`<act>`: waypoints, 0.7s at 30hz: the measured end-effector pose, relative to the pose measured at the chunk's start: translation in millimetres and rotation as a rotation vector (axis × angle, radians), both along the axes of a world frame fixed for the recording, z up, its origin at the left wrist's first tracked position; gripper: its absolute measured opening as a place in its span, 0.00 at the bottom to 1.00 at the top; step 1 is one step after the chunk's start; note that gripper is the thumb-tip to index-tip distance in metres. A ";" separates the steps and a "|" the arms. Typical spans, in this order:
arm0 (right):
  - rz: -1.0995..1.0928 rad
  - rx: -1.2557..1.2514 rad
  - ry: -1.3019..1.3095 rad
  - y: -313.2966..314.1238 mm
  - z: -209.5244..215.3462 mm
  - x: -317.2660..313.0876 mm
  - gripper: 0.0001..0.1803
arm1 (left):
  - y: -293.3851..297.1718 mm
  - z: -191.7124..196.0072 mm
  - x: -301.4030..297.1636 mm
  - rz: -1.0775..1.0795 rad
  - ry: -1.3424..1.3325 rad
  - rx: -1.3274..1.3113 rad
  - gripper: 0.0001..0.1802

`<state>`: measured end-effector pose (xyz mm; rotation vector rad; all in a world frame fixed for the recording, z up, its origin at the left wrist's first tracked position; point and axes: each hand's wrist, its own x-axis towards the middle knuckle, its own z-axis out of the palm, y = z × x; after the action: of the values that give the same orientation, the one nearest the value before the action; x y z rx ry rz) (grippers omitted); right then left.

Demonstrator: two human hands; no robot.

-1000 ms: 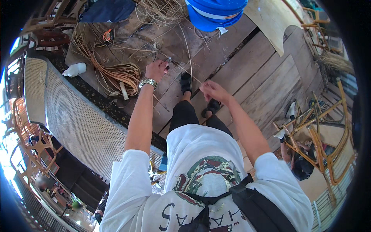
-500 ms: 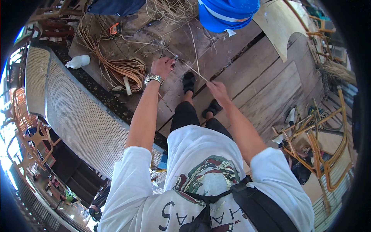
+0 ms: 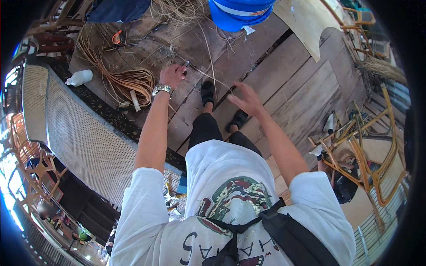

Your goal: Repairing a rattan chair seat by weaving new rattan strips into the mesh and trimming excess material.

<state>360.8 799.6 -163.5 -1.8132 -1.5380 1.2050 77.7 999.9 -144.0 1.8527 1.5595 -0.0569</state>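
My left hand (image 3: 172, 76), with a metal watch on its wrist, is closed round something small with a shiny metal tip (image 3: 187, 64); its kind is too small to make out. From beside that tip a thin pale rattan strand (image 3: 206, 75) runs toward my right hand (image 3: 246, 99). The right fingers are spread, near the strand's end, and grip nothing that I can see. A bundle of tan rattan strips (image 3: 135, 82) lies on the boards just left of my left hand.
A blue bucket (image 3: 239, 15) stands at the far side near tangled strands (image 3: 177, 11). To the left are a white bottle (image 3: 80, 77), an orange-cased tape measure (image 3: 117, 37) and a long woven cane panel (image 3: 88, 128). Rattan chair frames (image 3: 368, 164) stand at right.
My right hand has opened off the strand, whose end now hangs loose beside it. The left hand keeps its hold. The whole view has shifted slightly.
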 end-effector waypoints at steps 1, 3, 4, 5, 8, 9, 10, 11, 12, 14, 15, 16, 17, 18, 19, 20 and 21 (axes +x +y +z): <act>0.037 0.042 0.018 31.8 8.8 -16.6 0.41 | 0.8 1.2 1.2 -0.007 0.006 0.008 0.19; -0.049 -0.159 0.110 75.6 29.9 -50.8 0.35 | -1.7 2.3 -1.3 -0.005 0.016 0.017 0.19; -0.048 -0.155 0.110 87.8 25.8 -58.4 0.35 | -1.3 1.8 -0.5 -0.012 0.016 0.003 0.20; -0.042 -0.287 0.175 97.6 17.9 -64.3 0.32 | -0.3 -0.7 -0.4 -0.016 0.015 -0.010 0.20; -0.045 -0.263 0.059 97.0 -14.1 -78.4 0.28 | -2.2 -8.3 1.4 -0.036 0.014 0.005 0.20; -0.037 -0.144 -0.046 93.6 -26.8 -75.7 0.26 | -2.1 -8.3 5.9 -0.040 0.009 0.006 0.20; -0.014 -0.022 -0.142 95.4 -24.9 -79.8 0.24 | -2.4 -1.8 4.5 -0.006 -0.008 -0.019 0.20; -0.076 -0.051 -0.192 86.9 -20.9 -82.2 0.17 | -3.0 2.2 3.8 0.025 -0.028 -0.045 0.19; -0.073 -0.050 -0.192 76.9 -17.5 -79.4 0.17 | -3.4 1.5 3.7 0.028 -0.028 -0.044 0.19; 0.145 0.177 -0.282 45.2 -17.0 -57.0 0.13 | -5.3 4.5 0.6 0.019 -0.036 -0.021 0.18; 0.127 0.032 -0.349 17.5 -32.9 -39.1 0.13 | -2.3 3.2 6.3 0.006 -0.047 -0.016 0.18; 0.109 -0.114 -0.410 -22.9 -52.5 -18.3 0.13 | -2.1 0.7 9.3 0.008 -0.053 -0.016 0.18; 0.231 -0.036 -0.508 -79.0 -54.7 4.7 0.13 | -5.3 -3.2 3.7 0.025 -0.047 -0.019 0.18; 0.076 -0.379 -0.488 -129.6 -49.5 20.7 0.13 | -10.5 2.2 -12.4 0.044 -0.033 0.000 0.18; 0.184 -0.468 -0.553 -251.5 -103.9 90.0 0.14 | -1.6 2.4 11.5 -0.001 -0.049 -0.029 0.19; 0.356 -0.780 -0.639 -293.6 -76.1 106.4 0.15 | -2.4 4.3 -10.4 0.028 0.016 -0.038 0.19; 0.029 -0.988 -0.631 -395.2 -74.9 157.2 0.15 | -4.2 -1.4 -9.1 0.022 0.001 -0.039 0.19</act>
<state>518.0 404.4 -238.4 -3.0405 -1.3243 1.6825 68.7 995.7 -145.5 1.8061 1.5685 -0.0780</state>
